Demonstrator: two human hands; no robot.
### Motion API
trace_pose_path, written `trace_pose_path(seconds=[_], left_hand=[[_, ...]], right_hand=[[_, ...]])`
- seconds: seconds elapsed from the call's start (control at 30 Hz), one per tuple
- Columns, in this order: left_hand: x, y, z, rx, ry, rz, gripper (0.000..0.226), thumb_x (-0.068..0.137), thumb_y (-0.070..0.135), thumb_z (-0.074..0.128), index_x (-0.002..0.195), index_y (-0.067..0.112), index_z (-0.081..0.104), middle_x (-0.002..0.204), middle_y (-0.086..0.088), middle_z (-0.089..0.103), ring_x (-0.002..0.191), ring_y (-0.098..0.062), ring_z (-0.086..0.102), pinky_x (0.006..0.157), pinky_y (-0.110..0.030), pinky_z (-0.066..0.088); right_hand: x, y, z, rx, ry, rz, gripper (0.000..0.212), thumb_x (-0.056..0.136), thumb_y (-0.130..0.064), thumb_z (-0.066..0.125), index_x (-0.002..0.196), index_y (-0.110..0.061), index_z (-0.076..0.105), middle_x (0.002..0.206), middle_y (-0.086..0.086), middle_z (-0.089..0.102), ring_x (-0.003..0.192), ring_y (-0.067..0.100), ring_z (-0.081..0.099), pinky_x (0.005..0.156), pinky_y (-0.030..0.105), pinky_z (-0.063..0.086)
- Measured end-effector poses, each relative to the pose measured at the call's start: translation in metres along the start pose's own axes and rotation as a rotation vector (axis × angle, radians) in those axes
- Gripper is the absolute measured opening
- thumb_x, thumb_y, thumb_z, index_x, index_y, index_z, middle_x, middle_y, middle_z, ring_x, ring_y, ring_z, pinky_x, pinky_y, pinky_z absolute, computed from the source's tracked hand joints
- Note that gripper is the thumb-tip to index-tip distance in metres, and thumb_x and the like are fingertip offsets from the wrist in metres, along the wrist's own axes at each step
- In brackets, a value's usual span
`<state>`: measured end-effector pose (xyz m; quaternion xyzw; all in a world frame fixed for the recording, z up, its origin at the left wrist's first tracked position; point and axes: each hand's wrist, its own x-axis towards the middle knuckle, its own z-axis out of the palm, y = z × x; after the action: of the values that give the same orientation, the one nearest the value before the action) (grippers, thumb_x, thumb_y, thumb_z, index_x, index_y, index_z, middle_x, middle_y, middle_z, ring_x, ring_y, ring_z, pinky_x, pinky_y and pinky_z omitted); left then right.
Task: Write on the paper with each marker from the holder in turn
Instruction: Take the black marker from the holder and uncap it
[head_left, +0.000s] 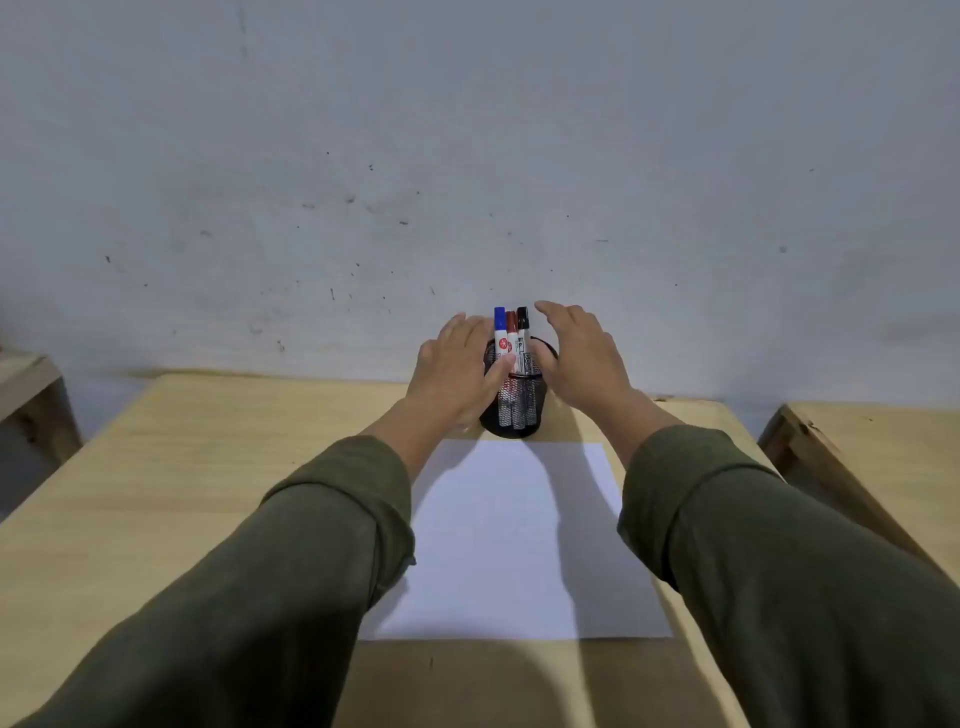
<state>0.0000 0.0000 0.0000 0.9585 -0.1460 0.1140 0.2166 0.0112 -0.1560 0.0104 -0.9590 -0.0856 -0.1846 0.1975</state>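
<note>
My left hand (454, 364) and right hand (582, 358) flank the black wire-mesh holder (511, 400) at the bench's (208, 467) far edge, each grip spread, pinching nothing, steadying it so the three capped markers (511, 332) lift out. The blank white paper (514, 545) waits just before it.

Single head-worn view, forward and down over a wooden table (208, 467) toward a wall (467, 156), arm's-reach close.
</note>
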Motion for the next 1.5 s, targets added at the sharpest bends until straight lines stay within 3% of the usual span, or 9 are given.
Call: trace_pose_path(seconds=[0.5, 0.67, 0.83, 0.97, 1.07, 1.2, 1.3, 1.4, 1.5], left_hand=[[0.015, -0.020, 0.026, -0.025, -0.063, 0.024, 0.057, 0.096, 0.047, 0.030, 0.144, 0.016, 0.030, 0.152, -0.001, 0.034, 0.147, -0.018, 0.013, 0.113, -0.045, 0.020], [0.013, -0.018, 0.024, -0.028, -0.064, 0.009, 0.058, 0.096, 0.047, 0.030, 0.146, 0.017, 0.029, 0.154, 0.000, 0.032, 0.147, -0.018, 0.013, 0.112, -0.046, 0.020], [0.010, -0.012, 0.018, -0.024, -0.081, -0.017, 0.059, 0.096, 0.046, 0.032, 0.147, 0.017, 0.027, 0.155, -0.001, 0.030, 0.148, -0.019, 0.012, 0.113, -0.047, 0.019], [0.007, -0.003, 0.003, -0.036, -0.031, -0.017, 0.058, 0.097, 0.044, 0.033, 0.146, 0.015, 0.026, 0.156, -0.004, 0.027, 0.148, -0.019, 0.009, 0.114, -0.046, 0.017], [0.008, 0.007, -0.014, -0.155, 0.067, -0.024, 0.051, 0.098, 0.040, 0.032, 0.144, 0.016, 0.032, 0.155, -0.003, 0.030, 0.147, -0.018, 0.013, 0.115, -0.044, 0.016], [0.005, 0.027, -0.047, -0.367, 0.216, -0.010, 0.041, 0.099, 0.034, 0.036, 0.134, 0.015, 0.049, 0.141, -0.003, 0.050, 0.135, -0.020, 0.039, 0.110, -0.035, 0.029], [-0.010, 0.048, -0.071, -0.545, 0.219, -0.028, 0.039, 0.098, 0.032, 0.039, 0.131, 0.015, 0.052, 0.135, -0.003, 0.057, 0.126, -0.017, 0.050, 0.100, -0.025, 0.034], [-0.027, 0.061, -0.082, -0.730, 0.153, -0.071, 0.037, 0.097, 0.029, 0.043, 0.132, 0.018, 0.052, 0.130, -0.002, 0.061, 0.119, -0.016, 0.055, 0.095, -0.022, 0.038], [-0.051, 0.064, -0.082, -0.887, 0.111, -0.108, 0.030, 0.095, 0.021, 0.048, 0.122, 0.017, 0.060, 0.107, 0.001, 0.071, 0.094, -0.008, 0.063, 0.075, -0.008, 0.044]], right_hand=[[0.033, 0.007, 0.022, -0.014, -0.018, -0.022, 0.039, 0.092, -0.020, 0.048, 0.130, -0.013, 0.046, 0.124, 0.013, 0.052, 0.116, 0.030, 0.046, 0.092, 0.043, 0.040], [0.027, 0.007, 0.017, 0.130, 0.001, 0.040, 0.034, 0.088, -0.020, 0.056, 0.121, -0.018, 0.045, 0.110, 0.013, 0.060, 0.099, 0.028, 0.055, 0.080, 0.044, 0.049], [0.014, 0.007, 0.012, 0.264, 0.004, 0.080, 0.043, 0.088, -0.014, 0.058, 0.125, -0.021, 0.037, 0.097, 0.011, 0.063, 0.087, 0.025, 0.057, 0.071, 0.034, 0.046], [0.012, -0.004, -0.013, 0.457, 0.142, 0.089, 0.045, 0.089, -0.008, 0.056, 0.127, -0.019, 0.036, 0.094, 0.007, 0.058, 0.085, 0.019, 0.058, 0.069, 0.022, 0.040], [0.014, -0.016, -0.041, 0.599, 0.273, 0.086, 0.043, 0.089, -0.006, 0.055, 0.126, -0.019, 0.036, 0.090, 0.000, 0.055, 0.075, 0.012, 0.061, 0.057, 0.008, 0.042], [0.006, -0.031, -0.072, 0.648, 0.311, 0.055, 0.039, 0.089, -0.011, 0.056, 0.122, -0.021, 0.037, 0.092, 0.004, 0.063, 0.072, 0.011, 0.063, 0.055, 0.004, 0.042], [-0.016, -0.043, -0.087, 0.685, 0.194, 0.031, 0.039, 0.087, -0.017, 0.061, 0.117, -0.023, 0.038, 0.089, 0.005, 0.071, 0.082, 0.016, 0.067, 0.065, 0.011, 0.045], [-0.046, -0.054, -0.088, 0.760, 0.047, 0.024, 0.039, 0.085, -0.018, 0.064, 0.115, -0.024, 0.040, 0.086, 0.003, 0.073, 0.088, 0.020, 0.068, 0.079, 0.028, 0.052], [-0.076, -0.064, -0.086, 0.834, -0.028, 0.022, 0.037, 0.085, -0.019, 0.064, 0.115, -0.023, 0.042, 0.081, 0.003, 0.073, 0.088, 0.018, 0.069, 0.082, 0.032, 0.051]])
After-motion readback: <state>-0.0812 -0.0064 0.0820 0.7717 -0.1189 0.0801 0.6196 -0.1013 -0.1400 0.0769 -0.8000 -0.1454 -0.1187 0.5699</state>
